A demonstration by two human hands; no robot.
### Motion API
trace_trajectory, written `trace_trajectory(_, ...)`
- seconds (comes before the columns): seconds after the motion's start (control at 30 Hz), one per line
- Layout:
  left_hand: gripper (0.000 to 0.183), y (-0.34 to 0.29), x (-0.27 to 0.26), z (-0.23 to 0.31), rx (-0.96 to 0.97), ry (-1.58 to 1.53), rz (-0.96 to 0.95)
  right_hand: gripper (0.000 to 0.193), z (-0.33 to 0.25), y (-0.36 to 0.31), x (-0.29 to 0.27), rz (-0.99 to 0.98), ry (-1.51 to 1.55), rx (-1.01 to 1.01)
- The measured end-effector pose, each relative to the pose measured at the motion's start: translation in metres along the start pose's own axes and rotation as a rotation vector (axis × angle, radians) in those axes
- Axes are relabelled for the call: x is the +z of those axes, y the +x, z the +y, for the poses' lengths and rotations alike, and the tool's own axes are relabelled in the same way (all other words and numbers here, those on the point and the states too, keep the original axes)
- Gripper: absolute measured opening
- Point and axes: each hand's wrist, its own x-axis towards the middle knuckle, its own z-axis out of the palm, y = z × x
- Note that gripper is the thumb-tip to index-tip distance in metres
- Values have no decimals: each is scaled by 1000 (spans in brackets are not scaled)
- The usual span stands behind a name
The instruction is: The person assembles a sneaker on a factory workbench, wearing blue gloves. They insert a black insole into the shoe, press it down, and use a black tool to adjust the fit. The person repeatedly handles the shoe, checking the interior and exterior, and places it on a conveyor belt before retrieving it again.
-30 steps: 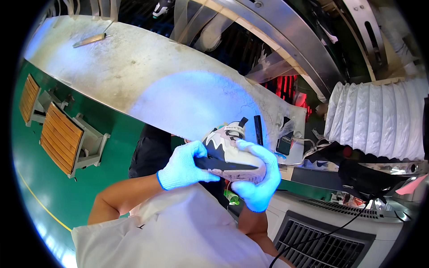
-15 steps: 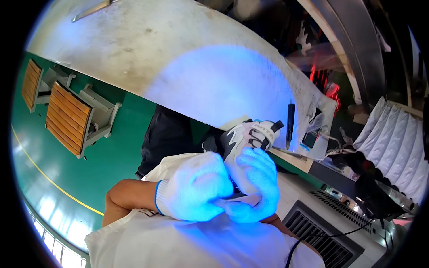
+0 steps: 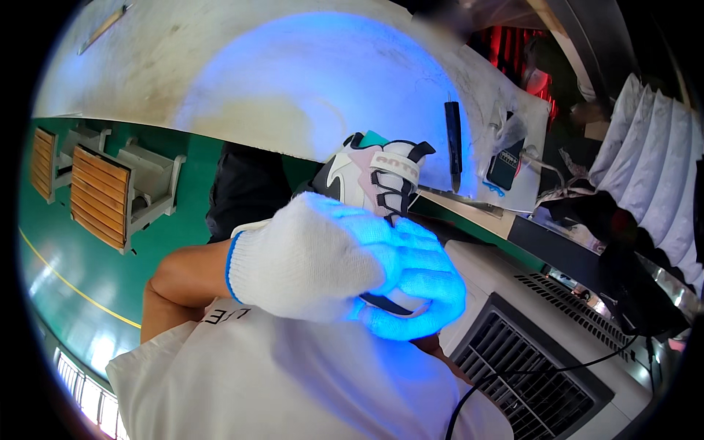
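A white, pink and black sneaker (image 3: 358,176) with dark laces and a pale strap is held close to my body, its heel end over the worktable's edge. My left hand (image 3: 308,257), in a white knit glove with a blue cuff edge, closes over the shoe's near side. My right hand (image 3: 422,275), also gloved and lit blue, wraps the toe end from the right. Between the two gloves a bit of the dark sole edge shows. Much of the shoe's front is hidden under the fingers.
The pale worktable (image 3: 249,73) carries a black pen-like tool (image 3: 453,147), a dark phone (image 3: 506,165) and, far left, a thin blade-like tool (image 3: 104,29). Slatted wooden seats (image 3: 101,194) stand left. A grey vented machine (image 3: 528,359) with a cable is at right.
The shoe now shows its laces and strap more fully, turned and shifted up and left in view. My left hand has slid across it toward my right hand. The whole view has shifted too.
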Motion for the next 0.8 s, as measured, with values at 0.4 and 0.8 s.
trace_trajectory(0.4, 27, 9, 24, 2, -150, -247, -10, 81, -36, -2, -8, 22, -126, 164)
trace_trajectory(0.8, 99, -43, 21, -39, -246, -273, 425, 74, -57, 51, 15, 13, -168, 493)
